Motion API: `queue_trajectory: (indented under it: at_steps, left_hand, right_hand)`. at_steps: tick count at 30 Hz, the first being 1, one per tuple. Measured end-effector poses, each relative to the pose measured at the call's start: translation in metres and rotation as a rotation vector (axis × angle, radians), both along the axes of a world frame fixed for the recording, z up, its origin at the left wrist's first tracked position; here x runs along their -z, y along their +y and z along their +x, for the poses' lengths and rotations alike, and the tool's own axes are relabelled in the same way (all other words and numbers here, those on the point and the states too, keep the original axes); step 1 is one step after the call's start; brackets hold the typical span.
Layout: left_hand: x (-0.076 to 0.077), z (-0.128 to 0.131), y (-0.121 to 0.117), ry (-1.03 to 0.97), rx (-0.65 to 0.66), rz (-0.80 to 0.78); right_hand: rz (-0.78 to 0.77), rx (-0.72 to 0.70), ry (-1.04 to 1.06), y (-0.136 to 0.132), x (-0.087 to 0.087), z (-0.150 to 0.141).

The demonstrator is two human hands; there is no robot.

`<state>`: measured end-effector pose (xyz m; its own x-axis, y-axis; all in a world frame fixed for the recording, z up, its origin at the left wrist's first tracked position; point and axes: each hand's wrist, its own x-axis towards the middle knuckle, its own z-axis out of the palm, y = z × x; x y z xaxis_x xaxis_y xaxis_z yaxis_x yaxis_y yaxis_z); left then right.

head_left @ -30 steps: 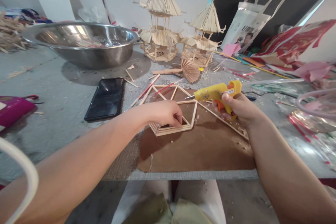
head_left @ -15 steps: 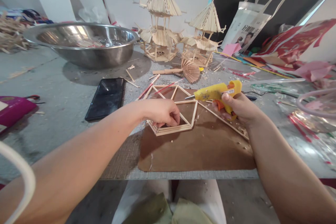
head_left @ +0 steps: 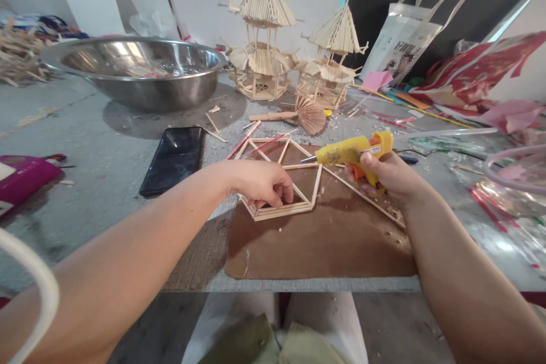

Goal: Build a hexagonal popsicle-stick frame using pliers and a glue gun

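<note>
A hexagonal frame of thin wooden sticks (head_left: 285, 212), with sticks crossing inside it, lies on a brown board (head_left: 298, 250). My left hand (head_left: 267, 183) reaches down into the frame, its curled fingers closed at the near-left sticks; the fingertips are partly hidden. My right hand (head_left: 386, 173) grips a yellow glue gun (head_left: 343, 151) with an orange trigger. The gun's metal nozzle points left, above the frame's far right side. One long stick (head_left: 362, 193) slants across the board below the gun.
A black phone (head_left: 173, 159) and a steel basin (head_left: 145, 82) are on the left. Behind the board stand two stick pagoda models (head_left: 262, 8) and a folded paper fan (head_left: 311, 115). Red-tipped plastic pieces (head_left: 488, 210) and a white bag (head_left: 401, 34) are on the right.
My left fingers have shifted slightly at the near side of the frame, bending a little differently. The glue gun and my right hand stay in about the same place.
</note>
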<state>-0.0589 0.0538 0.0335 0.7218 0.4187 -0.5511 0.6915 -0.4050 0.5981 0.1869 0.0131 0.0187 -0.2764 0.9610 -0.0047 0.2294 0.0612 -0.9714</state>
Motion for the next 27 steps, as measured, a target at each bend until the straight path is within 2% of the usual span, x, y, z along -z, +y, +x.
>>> queue_trajectory:
  at_steps: [16,19,22,27]
  left_hand:
    - [0.004,0.001,0.0,0.002,-0.004,-0.034]
    - [0.002,-0.002,0.002,0.023,0.001,0.02]
    - [-0.003,-0.007,0.005,0.009,0.025,0.145]
    - [-0.015,-0.011,0.008,0.073,0.034,0.225]
  right_hand:
    - [-0.006,-0.03,0.016,0.001,0.002,0.0]
    - [-0.012,-0.022,0.008,0.001,0.001,0.0]
    - [-0.016,-0.001,0.018,0.001,0.001,-0.001]
    - [-0.082,0.034,0.194,0.003,0.009,-0.009]
